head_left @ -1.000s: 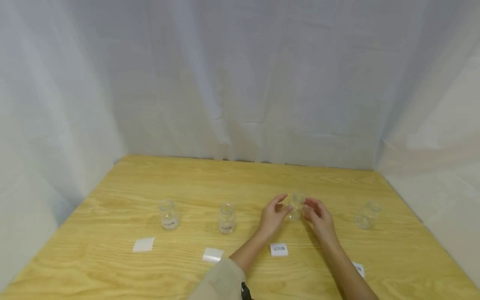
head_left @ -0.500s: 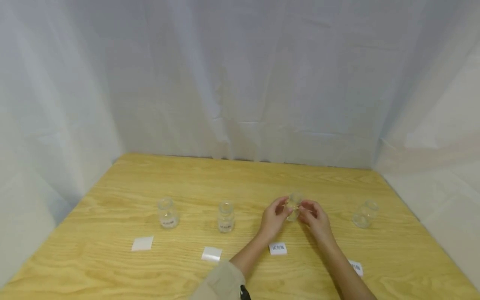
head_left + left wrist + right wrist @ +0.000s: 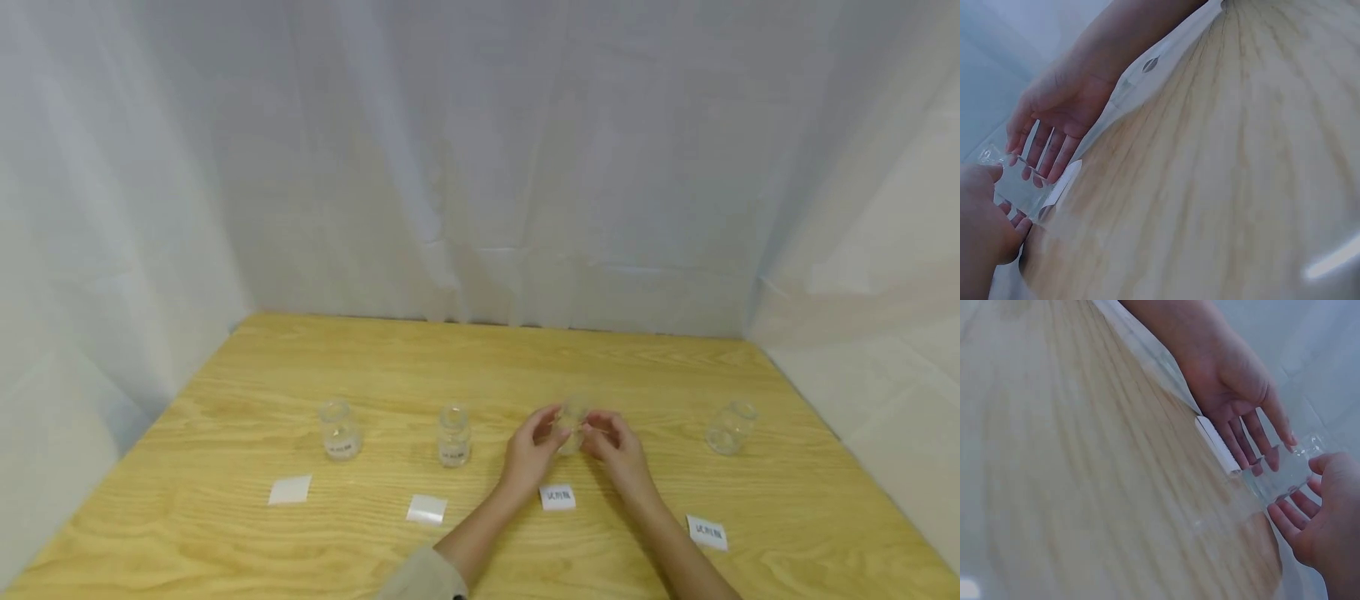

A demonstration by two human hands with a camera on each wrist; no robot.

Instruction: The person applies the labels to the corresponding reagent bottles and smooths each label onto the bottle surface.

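Note:
A clear glass bottle (image 3: 573, 427) stands right of the middle of the table, between my two hands. My left hand (image 3: 528, 457) holds it from the left side, thumb in front and fingers behind. From the right, my right hand (image 3: 621, 457) holds it in the same way. Both wrist views show the bottle (image 3: 1017, 186) between the fingertips of the two hands. A white card (image 3: 557, 497) with printed characters lies in front of the bottle. Whether the bottle's base touches the table is hard to tell.
Two clear bottles with small printed labels stand to the left, one nearer (image 3: 453, 437) and one farther (image 3: 341, 431). Another clear bottle (image 3: 732, 427) is at the right. Blank-looking white papers (image 3: 290, 490) and a printed card (image 3: 707, 532) lie in front. White curtains (image 3: 480, 167) surround the table.
My hands have come together on the bottle and moved left and nearer with it. The printed card at the right, partly covered by my right forearm before, now shows fully.

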